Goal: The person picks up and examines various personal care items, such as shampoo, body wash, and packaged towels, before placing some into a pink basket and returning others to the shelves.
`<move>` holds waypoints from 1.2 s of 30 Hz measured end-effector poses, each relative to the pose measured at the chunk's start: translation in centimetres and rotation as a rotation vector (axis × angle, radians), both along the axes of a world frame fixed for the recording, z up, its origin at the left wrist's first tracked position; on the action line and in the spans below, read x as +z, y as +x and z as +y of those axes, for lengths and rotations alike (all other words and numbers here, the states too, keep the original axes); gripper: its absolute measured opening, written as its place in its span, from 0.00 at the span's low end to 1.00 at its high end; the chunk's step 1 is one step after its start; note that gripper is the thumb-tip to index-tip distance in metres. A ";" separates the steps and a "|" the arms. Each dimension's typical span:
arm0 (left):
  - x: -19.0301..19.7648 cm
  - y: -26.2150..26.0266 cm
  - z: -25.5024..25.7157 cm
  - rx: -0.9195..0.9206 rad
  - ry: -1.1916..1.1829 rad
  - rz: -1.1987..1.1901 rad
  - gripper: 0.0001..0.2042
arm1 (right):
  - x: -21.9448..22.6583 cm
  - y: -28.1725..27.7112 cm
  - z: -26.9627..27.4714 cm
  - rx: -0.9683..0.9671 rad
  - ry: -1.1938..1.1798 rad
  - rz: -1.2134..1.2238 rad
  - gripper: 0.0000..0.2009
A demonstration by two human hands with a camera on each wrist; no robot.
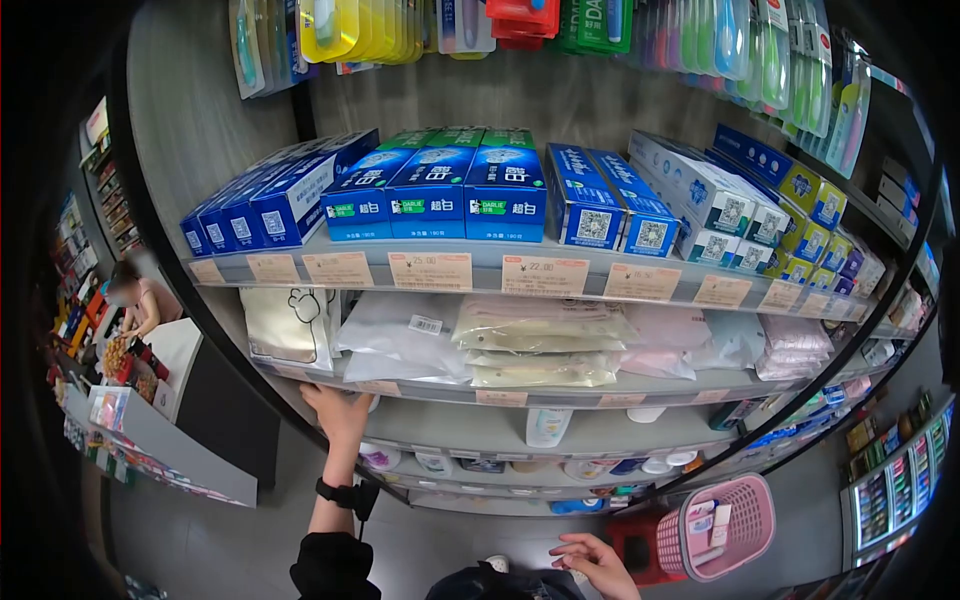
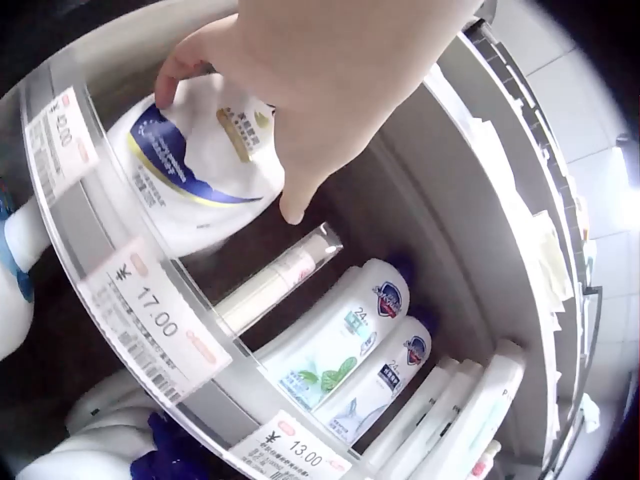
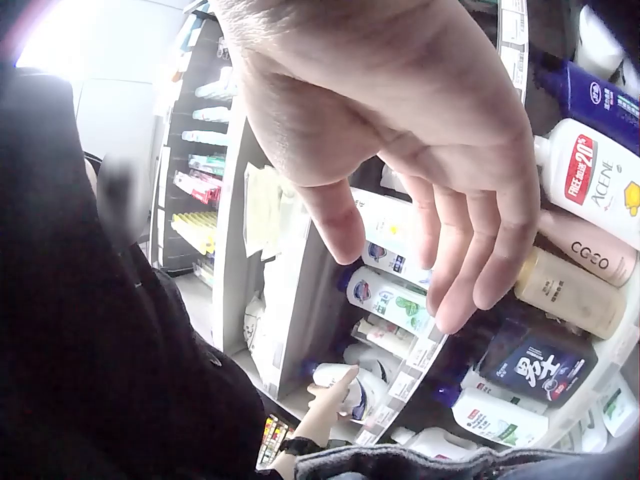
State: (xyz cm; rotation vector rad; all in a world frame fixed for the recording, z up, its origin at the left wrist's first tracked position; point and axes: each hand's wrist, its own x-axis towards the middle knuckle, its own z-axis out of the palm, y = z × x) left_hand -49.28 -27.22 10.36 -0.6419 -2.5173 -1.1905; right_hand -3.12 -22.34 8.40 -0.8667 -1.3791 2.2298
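My left hand [image 2: 320,85] reaches onto a lower shelf in the left wrist view and grips a white bottle [image 2: 205,165] with a blue and yellow band. Its fingers lie over the far side and the thumb along the near side. Beside the bottle lies a slim clear-wrapped box [image 2: 280,280], then white bottles with green leaves [image 2: 335,335]. In the head view this left hand [image 1: 340,415] is at the shelf's left end, the bottle mostly hidden. My right hand [image 3: 400,130] hangs with loosely bent fingers, holding nothing, in front of the lower shelves.
A pink basket [image 1: 772,520] with a few items stands on the floor at right. Blue toothpaste boxes [image 1: 505,200] fill the upper shelf, with bagged goods [image 1: 540,335] below. Toothbrush packs [image 1: 720,45] hang overhead. A person [image 1: 150,300] is by a counter at left.
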 end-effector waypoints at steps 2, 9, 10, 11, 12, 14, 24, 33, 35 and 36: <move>-1.7 -1.3 0.7 0.080 -0.087 0.124 0.48 | -0.3 -0.1 0.0 0.010 0.004 -0.007 0.20; -3.6 -4.0 1.3 0.046 -0.096 0.338 0.38 | 0.0 0.3 0.2 0.002 0.046 -0.033 0.21; -4.2 -4.7 1.3 0.008 -0.040 0.312 0.38 | 0.0 0.4 0.2 -0.011 0.062 -0.045 0.21; -4.3 -5.1 1.5 -0.031 0.015 0.286 0.37 | 0.0 0.5 0.3 -0.025 0.077 -0.056 0.21; -4.5 -5.2 1.7 -0.030 0.014 0.288 0.37 | 0.1 0.6 0.3 -0.024 0.077 -0.054 0.21; -5.0 -5.3 2.2 -0.011 0.128 0.307 0.37 | 0.1 0.7 0.4 -0.031 0.079 -0.082 0.21; -2.6 0.5 0.8 -0.084 0.216 -0.075 0.42 | -3.2 2.8 1.5 -0.110 0.002 -0.050 0.19; -7.1 16.7 3.4 -0.529 0.281 0.407 0.05 | -5.0 6.2 2.4 -0.087 0.051 0.041 0.13; -7.2 20.7 4.6 -0.623 0.279 0.428 0.05 | -4.6 7.2 3.0 -0.075 0.102 0.014 0.10; -7.1 22.6 5.2 -0.691 0.282 0.439 0.05 | -4.5 7.8 3.4 -0.094 0.095 0.011 0.10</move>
